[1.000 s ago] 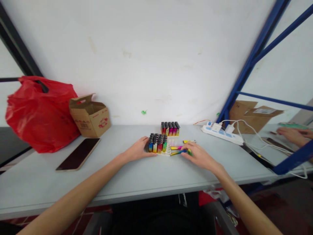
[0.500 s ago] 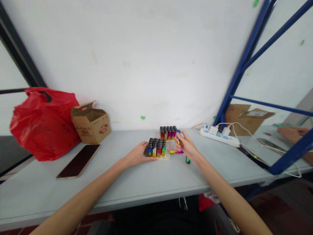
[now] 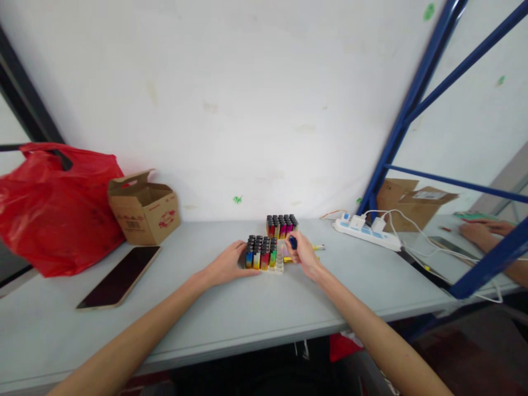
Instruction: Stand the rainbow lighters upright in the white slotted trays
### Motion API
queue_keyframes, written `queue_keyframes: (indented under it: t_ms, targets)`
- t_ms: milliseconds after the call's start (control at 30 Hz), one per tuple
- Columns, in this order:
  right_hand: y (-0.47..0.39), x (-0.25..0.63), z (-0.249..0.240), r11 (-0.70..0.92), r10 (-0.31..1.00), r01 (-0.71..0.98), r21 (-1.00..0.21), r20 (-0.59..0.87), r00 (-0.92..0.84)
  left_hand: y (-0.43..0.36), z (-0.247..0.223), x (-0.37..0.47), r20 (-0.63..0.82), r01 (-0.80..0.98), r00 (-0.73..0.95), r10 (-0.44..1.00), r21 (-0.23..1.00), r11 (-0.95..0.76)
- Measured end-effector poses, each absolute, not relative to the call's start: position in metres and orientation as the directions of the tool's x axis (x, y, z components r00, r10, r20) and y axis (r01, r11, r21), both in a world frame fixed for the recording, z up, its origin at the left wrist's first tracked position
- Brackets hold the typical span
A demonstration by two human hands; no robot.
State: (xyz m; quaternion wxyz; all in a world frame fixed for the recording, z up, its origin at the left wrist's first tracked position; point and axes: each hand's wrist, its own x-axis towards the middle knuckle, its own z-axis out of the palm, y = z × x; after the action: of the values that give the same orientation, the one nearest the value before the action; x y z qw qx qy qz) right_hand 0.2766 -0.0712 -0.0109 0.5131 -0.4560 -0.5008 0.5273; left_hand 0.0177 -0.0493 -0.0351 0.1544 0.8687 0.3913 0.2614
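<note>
My left hand (image 3: 229,263) is closed around the left side of a white lighter tray (image 3: 279,268). Several colourful lighters (image 3: 260,254) with black tops stand upright in it, and an uncovered strip of sockets shows along its right side. Just right of the tray, my right hand (image 3: 304,254) grips a dark blue lighter (image 3: 292,242), its end showing by the thumb. Behind the tray stands a second block of upright lighters (image 3: 282,226). A shiny gold piece (image 3: 291,260) lies partly hidden under my right hand, and a slim yellowish item (image 3: 319,247) sticks out beyond it.
A phone (image 3: 119,278), an open carton (image 3: 144,212) and a red plastic bag (image 3: 61,209) are on the left. To the right lie a power strip (image 3: 367,234) with cables and a blue rack post (image 3: 391,126). Another person's hands (image 3: 487,234) rest beyond it.
My right hand has moved left and down toward the tray with the blue lighter and turned it. The green lighter near my right wrist no longer shows. The view has shifted slightly; my left hand keeps its hold.
</note>
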Motion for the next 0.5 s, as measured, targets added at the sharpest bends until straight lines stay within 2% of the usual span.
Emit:
queue_keyframes:
  t_ms: [100, 300, 400, 500]
  targets:
    - [-0.075, 0.280, -0.011, 0.106, 0.992, -0.064, -0.992, 0.110, -0.060, -0.050, -0.035, 0.018, 0.346, 0.603, 0.543, 0.765, 0.474, -0.642]
    - [-0.077, 0.288, -0.016, 0.070, 0.983, -0.059, -0.996, 0.079, -0.169, -0.050, -0.034, 0.019, 0.329, 0.619, 0.554, 0.765, 0.451, -0.643]
    - [-0.084, 0.292, -0.019, 0.222, 0.951, -0.001, -0.975, 0.216, -0.220, -0.050, -0.034, 0.018, 0.333, 0.610, 0.573, 0.749, 0.437, -0.661]
    - [-0.097, 0.297, -0.017, 0.417, 0.888, 0.203, -0.886, 0.349, -0.300, -0.050, -0.035, 0.018, 0.343, 0.599, 0.575, 0.743, 0.443, -0.668]
